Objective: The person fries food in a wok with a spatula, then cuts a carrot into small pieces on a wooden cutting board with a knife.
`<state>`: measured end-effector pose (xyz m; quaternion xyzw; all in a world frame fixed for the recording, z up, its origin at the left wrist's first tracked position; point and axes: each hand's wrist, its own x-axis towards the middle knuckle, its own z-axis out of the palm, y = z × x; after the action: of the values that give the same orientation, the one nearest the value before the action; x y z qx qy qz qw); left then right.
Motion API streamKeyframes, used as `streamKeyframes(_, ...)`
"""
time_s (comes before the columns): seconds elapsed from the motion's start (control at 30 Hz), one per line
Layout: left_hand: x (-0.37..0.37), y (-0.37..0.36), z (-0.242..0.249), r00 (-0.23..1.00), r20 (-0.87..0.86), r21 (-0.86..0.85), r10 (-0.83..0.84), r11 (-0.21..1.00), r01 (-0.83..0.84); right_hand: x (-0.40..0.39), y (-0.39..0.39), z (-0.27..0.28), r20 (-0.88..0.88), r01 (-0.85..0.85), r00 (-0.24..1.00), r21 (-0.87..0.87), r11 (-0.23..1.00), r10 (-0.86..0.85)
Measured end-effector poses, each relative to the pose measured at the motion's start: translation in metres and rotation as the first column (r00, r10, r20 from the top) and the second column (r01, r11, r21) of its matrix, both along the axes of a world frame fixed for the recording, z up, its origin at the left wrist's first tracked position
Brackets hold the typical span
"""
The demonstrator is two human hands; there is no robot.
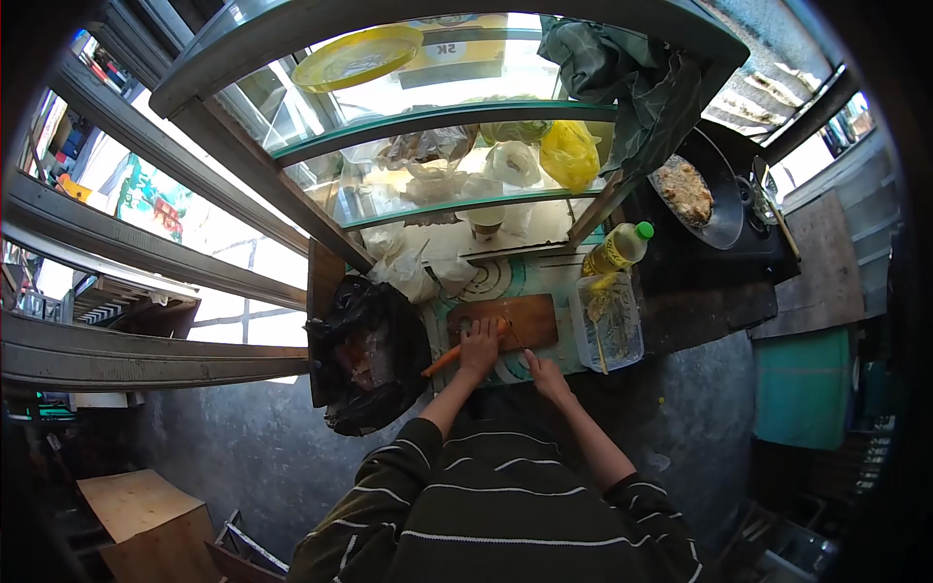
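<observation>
A long orange carrot (444,361) lies at a slant across a brown wooden cutting board (537,316), its lower end sticking out past the board's left edge. My left hand (479,348) is closed over the carrot and presses it onto the board. In my right hand (546,374) is a knife (517,337), its thin dark blade beside the carrot's right end. The knife's handle is mostly hidden by my fingers.
Left of the board sits an open black plastic bag (369,350). A clear plastic tub (608,321) with utensils and an oil bottle (620,249) stand at right. Beyond are a pan of food (685,191) on a stove and a glass display case (437,151) holding bags.
</observation>
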<state>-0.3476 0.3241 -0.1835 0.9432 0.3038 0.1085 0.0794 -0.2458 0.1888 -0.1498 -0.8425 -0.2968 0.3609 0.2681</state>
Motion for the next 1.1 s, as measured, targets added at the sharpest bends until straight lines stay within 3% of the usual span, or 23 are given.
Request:
streamKeyframes(0.17, 0.002, -0.002, -0.004, 0.999, -0.052, 0.018, 0.018, 1.000, -0.017, 0.008, 0.008, 0.009, -0.038, -0.069, 0.997, -0.046, 0.997, 0.068)
streamKeyframes(0.53, 0.001, 0.002, -0.002, 1.000, -0.004, 0.036, 0.011, 0.999, -0.011, 0.021, 0.018, -0.007, -0.309, -0.107, 0.946, -0.019, 0.994, 0.096)
streamKeyframes(0.83, 0.003, 0.003, -0.005, 1.000, 0.006, 0.070, -0.010, 0.997, 0.010, 0.025, 0.032, 0.007, -0.140, -0.170, 0.979, -0.160, 0.972, 0.148)
streamKeyframes(0.97, 0.003, 0.002, -0.005, 0.999, 0.032, 0.105, 0.002, 0.994, -0.005, 0.022, 0.035, 0.012, -0.202, -0.156, 0.972, -0.179, 0.971, 0.119)
streamKeyframes(1.1, 0.003, -0.003, -0.008, 1.000, 0.029, 0.117, -0.007, 0.993, 0.003, 0.020, 0.041, -0.003, -0.089, -0.113, 0.991, -0.143, 0.983, 0.101)
